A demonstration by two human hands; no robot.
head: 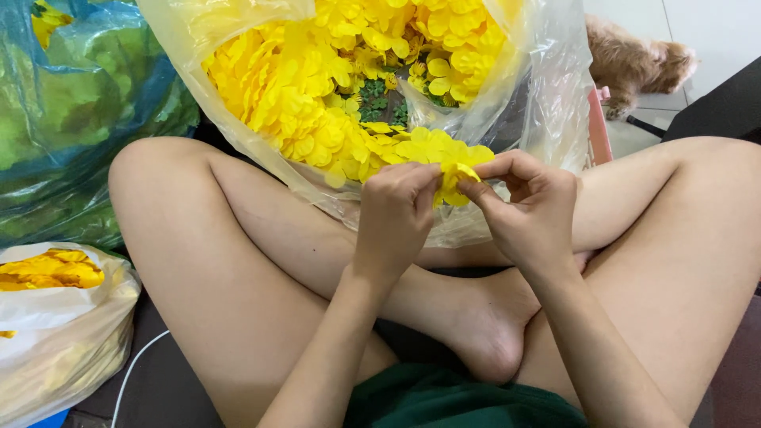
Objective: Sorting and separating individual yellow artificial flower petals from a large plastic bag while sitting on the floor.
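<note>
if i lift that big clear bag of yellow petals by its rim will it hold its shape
Probably not: the clear bag is thin, crinkled film, so it would likely sag. The yellow petals look loose and light, apt to shift or spill through the open top.

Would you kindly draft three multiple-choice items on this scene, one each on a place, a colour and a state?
1. Where does the large clear plastic bag of petals lie?
A. In front of the crossed legs
B. Behind the person
C. On a shelf

2. What colour is the small fabric petal piece between the hands?
A. Red
B. Yellow
C. White

3. How do the left hand and right hand stand?
A. Both flat on the knees
B. One inside the bag
C. Both pinching the piece

Answers: 1 A, the bag sits just beyond the shins; 2 B, it matches the yellow petals in the bag; 3 C, fingertips of both hands close on it.
</note>
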